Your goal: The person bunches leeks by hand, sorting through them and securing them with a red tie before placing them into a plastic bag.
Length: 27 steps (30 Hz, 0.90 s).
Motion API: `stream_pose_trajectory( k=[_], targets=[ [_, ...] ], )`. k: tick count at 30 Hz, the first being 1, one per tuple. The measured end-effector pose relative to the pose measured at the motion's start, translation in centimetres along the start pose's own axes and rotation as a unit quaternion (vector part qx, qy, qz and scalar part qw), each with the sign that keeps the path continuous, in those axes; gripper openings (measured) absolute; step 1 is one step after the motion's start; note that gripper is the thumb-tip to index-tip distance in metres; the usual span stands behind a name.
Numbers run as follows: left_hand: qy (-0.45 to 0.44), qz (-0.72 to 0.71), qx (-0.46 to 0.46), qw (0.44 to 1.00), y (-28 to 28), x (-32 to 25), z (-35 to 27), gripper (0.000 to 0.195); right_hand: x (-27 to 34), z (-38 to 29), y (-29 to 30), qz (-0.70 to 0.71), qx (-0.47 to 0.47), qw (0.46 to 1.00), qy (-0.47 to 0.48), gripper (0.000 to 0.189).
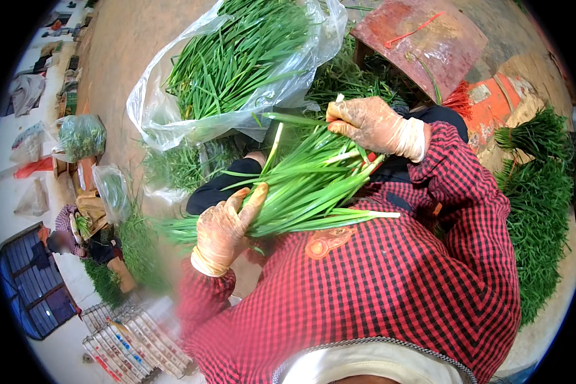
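Observation:
A loose bunch of green leafy stalks, apparently garlic chives [307, 177], lies slantwise across my lap, its pale stem ends to the right. My left hand [223, 233], in a thin stained glove, grips the bunch near its leafy end, thumb on top. Above the stem ends, my gloved right hand [372, 125] pinches a single stalk between thumb and fingers. A pale tip shows over those fingers, and a flat leaf [293, 119] sticks out to the left. One separate stalk [365, 214] lies along the bunch's near side. Something red shows partly behind the stems.
Ahead stands an open clear plastic bag [149, 115] full of chives. A reddish board [422, 43] bears a red tie. To the right are red ties [458, 101] and tied bunches [533, 221]. At left, another person [69, 230] sits among greens, near stacked crates [129, 345].

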<state>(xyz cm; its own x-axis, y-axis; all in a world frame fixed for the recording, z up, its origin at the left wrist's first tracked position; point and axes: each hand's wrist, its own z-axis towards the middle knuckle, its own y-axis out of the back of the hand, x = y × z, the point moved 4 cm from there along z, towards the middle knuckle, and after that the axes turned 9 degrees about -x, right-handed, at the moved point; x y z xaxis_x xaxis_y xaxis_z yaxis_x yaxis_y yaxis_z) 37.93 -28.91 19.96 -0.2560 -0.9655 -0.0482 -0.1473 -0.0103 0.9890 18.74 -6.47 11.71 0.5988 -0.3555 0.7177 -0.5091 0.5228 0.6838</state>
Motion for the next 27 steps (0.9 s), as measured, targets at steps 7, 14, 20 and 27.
stream_pose_trajectory(
  k=[7, 14, 20, 27],
  targets=[
    [0.051, -0.024, -0.059, 0.997, 0.9, 1.6, -1.4, 0.088, -6.7, 0.4, 4.4, -0.004, -0.116, 0.987, -0.111, 0.018],
    [0.073, 0.005, -0.102, 0.992, 0.6, 3.1, -1.6, 0.086, -10.2, 0.4, 3.9, -0.104, 0.008, 0.986, -0.134, 0.042],
    [0.02, 0.084, -0.054, 0.995, 1.6, 2.1, -0.7, 0.094, 0.7, 4.3, 0.6, 0.201, 0.159, 0.965, -0.052, 0.047],
    [-0.001, 0.091, -0.058, 0.994, 1.3, 1.8, -1.1, 0.096, 0.5, 3.4, -1.3, 0.081, 0.071, 0.994, 0.036, 0.028]
  ],
)
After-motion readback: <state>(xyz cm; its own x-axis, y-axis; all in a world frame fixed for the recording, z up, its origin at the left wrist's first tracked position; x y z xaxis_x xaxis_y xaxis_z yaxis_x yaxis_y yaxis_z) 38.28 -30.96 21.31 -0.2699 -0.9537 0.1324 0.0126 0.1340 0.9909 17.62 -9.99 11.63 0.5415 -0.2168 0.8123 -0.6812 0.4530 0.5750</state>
